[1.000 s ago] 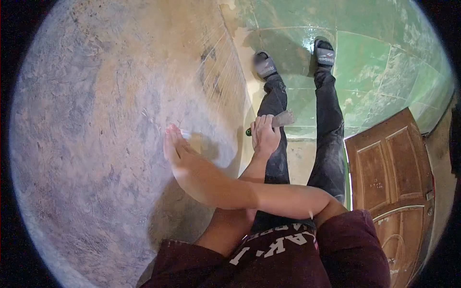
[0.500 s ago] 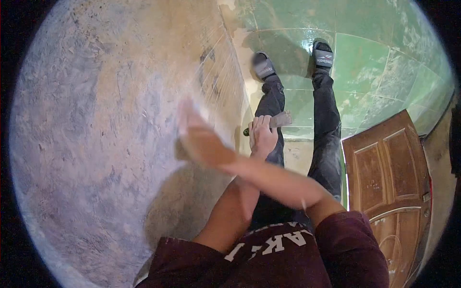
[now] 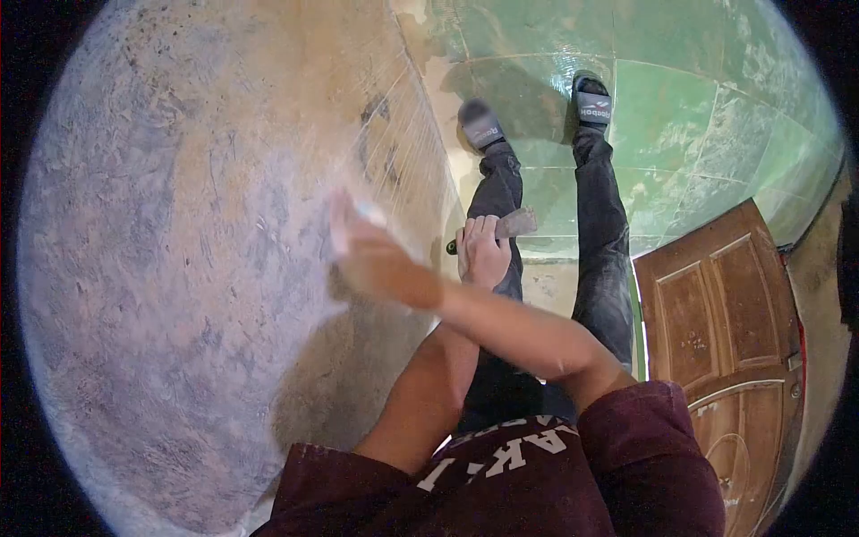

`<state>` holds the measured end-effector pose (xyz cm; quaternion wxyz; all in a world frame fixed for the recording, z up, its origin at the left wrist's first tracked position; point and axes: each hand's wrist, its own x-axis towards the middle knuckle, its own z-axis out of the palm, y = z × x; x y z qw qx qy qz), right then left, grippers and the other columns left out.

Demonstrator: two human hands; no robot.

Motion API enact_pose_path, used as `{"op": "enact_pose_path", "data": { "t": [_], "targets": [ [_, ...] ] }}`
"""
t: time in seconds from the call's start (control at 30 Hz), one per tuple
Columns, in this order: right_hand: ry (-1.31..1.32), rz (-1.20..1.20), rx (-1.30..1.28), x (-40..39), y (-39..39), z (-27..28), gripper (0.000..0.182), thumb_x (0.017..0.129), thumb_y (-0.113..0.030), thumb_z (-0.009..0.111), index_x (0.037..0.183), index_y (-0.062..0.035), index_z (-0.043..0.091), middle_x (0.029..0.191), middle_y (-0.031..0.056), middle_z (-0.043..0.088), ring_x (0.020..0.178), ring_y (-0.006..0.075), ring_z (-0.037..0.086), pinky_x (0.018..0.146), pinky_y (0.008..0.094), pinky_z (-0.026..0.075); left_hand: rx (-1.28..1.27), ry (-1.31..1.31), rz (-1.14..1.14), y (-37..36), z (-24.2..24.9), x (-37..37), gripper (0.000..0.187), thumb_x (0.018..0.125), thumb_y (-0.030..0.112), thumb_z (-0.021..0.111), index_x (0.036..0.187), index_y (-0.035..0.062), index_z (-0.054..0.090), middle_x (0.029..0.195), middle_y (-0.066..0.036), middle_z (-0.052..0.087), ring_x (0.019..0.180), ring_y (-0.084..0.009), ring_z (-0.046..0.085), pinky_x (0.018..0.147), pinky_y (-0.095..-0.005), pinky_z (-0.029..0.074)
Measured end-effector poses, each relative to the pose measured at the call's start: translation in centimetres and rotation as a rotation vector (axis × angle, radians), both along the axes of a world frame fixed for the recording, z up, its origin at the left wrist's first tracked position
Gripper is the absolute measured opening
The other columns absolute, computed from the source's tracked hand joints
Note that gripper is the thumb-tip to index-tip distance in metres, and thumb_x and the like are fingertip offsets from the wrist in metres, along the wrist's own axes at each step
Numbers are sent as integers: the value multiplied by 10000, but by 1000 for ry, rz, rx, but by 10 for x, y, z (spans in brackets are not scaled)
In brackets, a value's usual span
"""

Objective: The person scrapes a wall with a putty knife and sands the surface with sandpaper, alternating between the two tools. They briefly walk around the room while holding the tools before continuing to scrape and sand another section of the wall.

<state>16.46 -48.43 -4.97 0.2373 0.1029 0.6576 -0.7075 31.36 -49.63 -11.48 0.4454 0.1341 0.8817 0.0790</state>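
A scraper with a flat, dusty blade (image 3: 519, 223) and a dark green handle is gripped in my left hand (image 3: 486, 254), in front of my thigh. My right arm crosses over my left one. At its end my right hand (image 3: 362, 234) is close to the patchy purple-grey and tan wall (image 3: 197, 233). Motion smears its fingers, and a small pale patch shows beside them. Whether that hand holds anything or touches the wall cannot be made out.
Green floor tiles (image 3: 662, 116), partly wet and stained, lie under my sandalled feet. A brown panelled wooden door (image 3: 716, 304) is on the right. Thin scratch-like lines mark the wall near its bottom edge.
The feet, floor and door have shifted slightly left in the view. My right hand stays blurred near the wall, a little lower at the wrist. My left hand still holds the scraper.
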Motion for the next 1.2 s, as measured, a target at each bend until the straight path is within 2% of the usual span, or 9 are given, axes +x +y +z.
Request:
{"op": "enact_pose_path", "data": {
  "t": [0.1, 0.13, 0.6, 0.73, 0.8, 0.93, 1.03, 1.13, 1.2],
  "targets": [
    [150, -172, 56, 13, -4, 42, 614, 943, 14, 401, 1472, 196, 149, 1442, 443, 320, 1405, 408, 384, 1104, 463, 394, 1, -22, 7, -4, 4, 3, 158, 873, 178, 615, 998, 82, 623, 972, -111, 628, 1029, -306, 566, 909, -445, 409],
    [203, -129, -13, 8, 11, 35, 611, 821, -6, 465, 1296, 345, 310, 1378, 524, 340, 1364, 566, 373, 1214, 503, 265, 1, -20, 8, -7, 4, 5, 159, 874, 180, 615, 998, 82, 622, 974, -109, 627, 1031, -305, 565, 911, -445, 408],
    [-217, -131, -281, -8, 10, -9, 644, 936, -12, 384, 1444, 265, 102, 1487, 483, 222, 1469, 473, 263, 1229, 475, 245, 32, 24, 32, -5, 0, 6, 187, 873, 183, 619, 1021, 69, 621, 981, -110, 613, 1034, -302, 555, 906, -429, 399],
    [156, -71, 84, 1, -18, 35, 638, 938, -45, 423, 1441, 249, 162, 1466, 481, 268, 1436, 495, 308, 1219, 436, 275, 35, -30, 70, -2, 2, 6, 192, 891, 171, 603, 1048, 65, 631, 1014, -117, 635, 1037, -324, 564, 928, -453, 405],
    [137, -474, 313, -1, -41, 50, 476, 901, 21, 493, 1357, 155, 462, 1314, 306, 578, 1276, 320, 562, 1128, 440, 402, 18, -34, 67, -6, 0, 10, 194, 891, 174, 606, 1051, 67, 631, 1017, -118, 635, 1042, -323, 563, 933, -452, 404],
    [-360, -499, -227, -34, 24, 19, 659, 922, -88, 510, 1443, 216, 244, 1463, 435, 346, 1406, 478, 379, 1186, 472, 325, -30, -57, 83, -5, 0, 8, 205, 886, 178, 614, 1060, 70, 628, 1033, -121, 636, 1060, -322, 556, 957, -450, 399],
    [228, 94, 663, -22, 4, 58, 437, 1010, -91, 472, 1397, 111, 445, 1352, 283, 544, 1249, 309, 562, 1132, 396, 388, -13, -30, 35, -8, -1, 7, 231, 858, 198, 634, 1054, 76, 637, 1027, -117, 635, 1068, -299, 559, 940, -439, 409],
    [188, -270, 117, -7, -9, 66, 584, 930, -84, 407, 1377, 272, 288, 1441, 439, 361, 1360, 514, 399, 1200, 473, 290, -12, -35, 45, -15, 0, 8, 225, 860, 198, 630, 1049, 77, 634, 1029, -118, 634, 1069, -299, 559, 936, -439, 409],
    [-88, -253, -80, -27, -12, 17, 570, 910, -76, 460, 1380, 229, 353, 1381, 411, 447, 1315, 480, 473, 1164, 456, 340, -14, -39, 42, -12, 0, 8, 216, 867, 202, 623, 1046, 82, 626, 1021, -112, 629, 1058, -300, 558, 926, -437, 409]
  ]
}}
